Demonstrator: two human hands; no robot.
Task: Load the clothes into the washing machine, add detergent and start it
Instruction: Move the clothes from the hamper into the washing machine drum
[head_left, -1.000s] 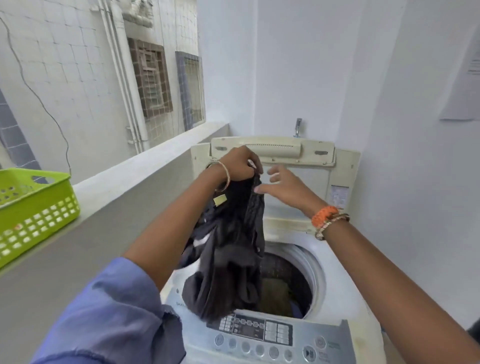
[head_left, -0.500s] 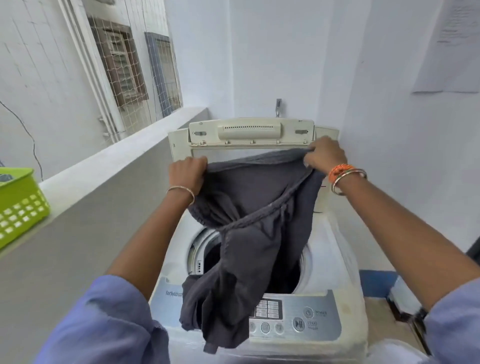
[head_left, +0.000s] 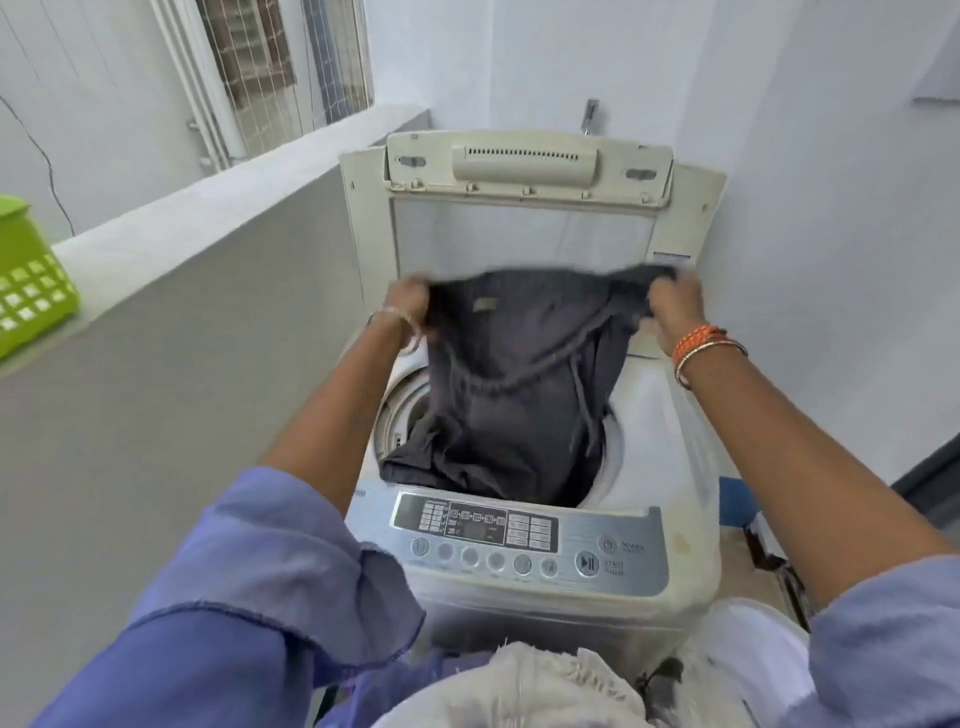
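A dark grey garment (head_left: 519, 384) hangs spread above the round drum opening of a white top-loading washing machine (head_left: 660, 431). My left hand (head_left: 408, 304) grips its upper left edge and my right hand (head_left: 672, 304) grips its upper right edge. The lower part of the garment drops into the drum and hides what lies inside. The lid (head_left: 524, 208) stands upright at the back. A silver control panel (head_left: 524, 535) with round buttons runs along the front.
A grey low wall (head_left: 156, 364) with a white ledge runs along the left, carrying a green plastic basket (head_left: 31, 280). White walls close the back and right. A tap (head_left: 589, 114) sits behind the lid. Pale cloth (head_left: 545, 686) bunches at the bottom edge.
My right hand took hold of the garment and both hands spread it wide. They have since lowered it, so its bottom now sinks into the drum instead of draping over the panel.
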